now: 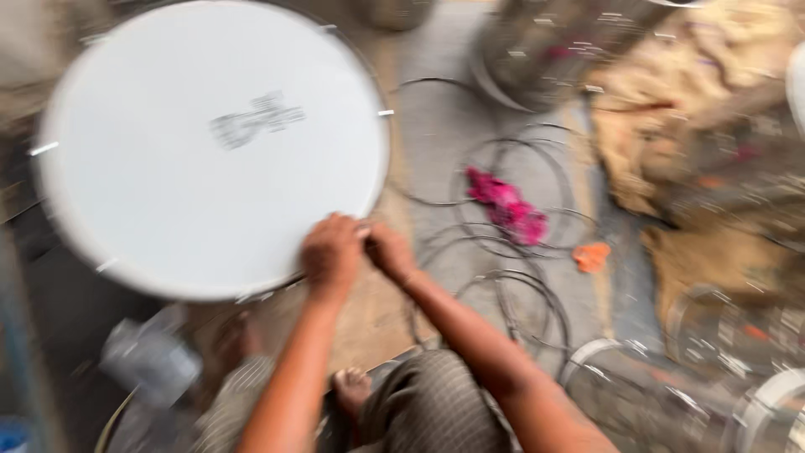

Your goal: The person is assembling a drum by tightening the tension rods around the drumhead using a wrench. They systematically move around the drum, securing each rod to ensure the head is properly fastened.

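Observation:
The picture is blurred by motion. A large round drum with a white skin [210, 143] fills the upper left, with a dark smudged mark on the skin. Both my hands meet at its lower right rim. My left hand [333, 252] is closed over the rim edge. My right hand [387, 249] is closed right beside it, touching the same spot. What the fingers pinch is too blurred to tell. My bare foot [352, 387] and striped trouser leg [428, 407] show below.
Several thin metal hoops [511, 260] lie on the grey floor to the right. A pink rag [507, 204] and an orange scrap [592, 256] lie among them. Tan cloth [671, 109] and shiny drum shells [545, 46] are at the upper right.

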